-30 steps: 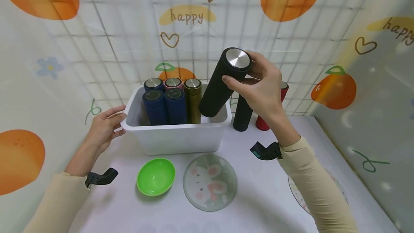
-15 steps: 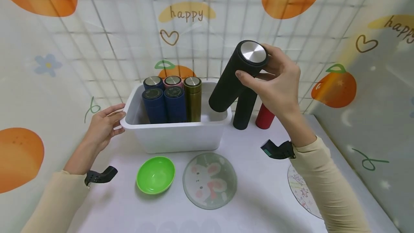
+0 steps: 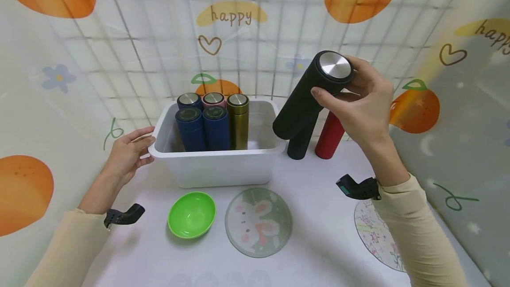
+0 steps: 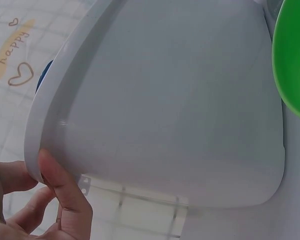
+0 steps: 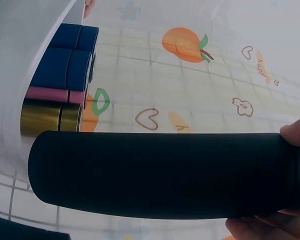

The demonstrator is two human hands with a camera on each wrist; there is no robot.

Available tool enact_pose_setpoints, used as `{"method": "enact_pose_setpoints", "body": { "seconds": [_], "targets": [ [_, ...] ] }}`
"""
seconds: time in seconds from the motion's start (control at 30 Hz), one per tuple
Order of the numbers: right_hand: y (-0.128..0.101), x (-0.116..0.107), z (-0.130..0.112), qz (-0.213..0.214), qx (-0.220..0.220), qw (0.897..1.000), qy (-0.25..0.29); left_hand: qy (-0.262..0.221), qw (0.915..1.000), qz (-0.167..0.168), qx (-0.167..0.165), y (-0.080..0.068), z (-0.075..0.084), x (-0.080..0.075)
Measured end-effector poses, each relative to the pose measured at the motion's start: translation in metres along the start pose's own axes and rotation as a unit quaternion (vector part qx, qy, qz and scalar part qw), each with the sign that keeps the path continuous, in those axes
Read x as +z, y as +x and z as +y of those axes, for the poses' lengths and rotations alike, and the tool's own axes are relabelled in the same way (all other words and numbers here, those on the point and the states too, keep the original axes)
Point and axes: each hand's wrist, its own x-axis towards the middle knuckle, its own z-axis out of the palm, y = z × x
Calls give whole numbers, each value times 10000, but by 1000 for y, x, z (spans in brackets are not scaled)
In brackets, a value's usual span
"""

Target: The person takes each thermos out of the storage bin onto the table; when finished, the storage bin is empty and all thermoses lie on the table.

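Observation:
My right hand (image 3: pixel 364 101) grips a black thermos bottle (image 3: pixel 307 101) near its silver lid. The bottle is tilted, its base just past the right rim of a white plastic bin (image 3: pixel 223 169). In the right wrist view the black bottle (image 5: pixel 160 175) fills the lower part, fingers around its lid end. My left hand (image 3: pixel 129 152) pinches the bin's left rim, as the fingers (image 4: pixel 65 190) in the left wrist view show. Inside the bin stand several bottles: blue bottles (image 3: pixel 216 132), a pink-rimmed one (image 3: pixel 214 98) and a gold one (image 3: pixel 238 123).
Right of the bin stand another black bottle (image 3: pixel 300 143) and a red bottle (image 3: pixel 330 138). A green bowl (image 3: pixel 192 215) and a round rabbit-print mat (image 3: pixel 259 223) lie in front of it. A floral round mat (image 3: pixel 376 238) is partly under the right forearm. A printed curtain (image 3: pixel 159 34) hangs behind.
My right hand has carried the black bottle rightward, up out of the bin and past its right rim. The left hand stays on the bin, which keeps its place.

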Motion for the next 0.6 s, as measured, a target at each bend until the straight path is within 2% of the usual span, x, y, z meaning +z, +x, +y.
{"method": "enact_pose_setpoints", "body": {
  "seconds": [0.23,0.6],
  "targets": [
    [-1,-15,5,167,146,9996,-175,121,9999,81,24,-1,0,2],
    [-5,-37,18,286,289,9974,-597,25,10000,30,53,0,-1,1]
  ]
}}
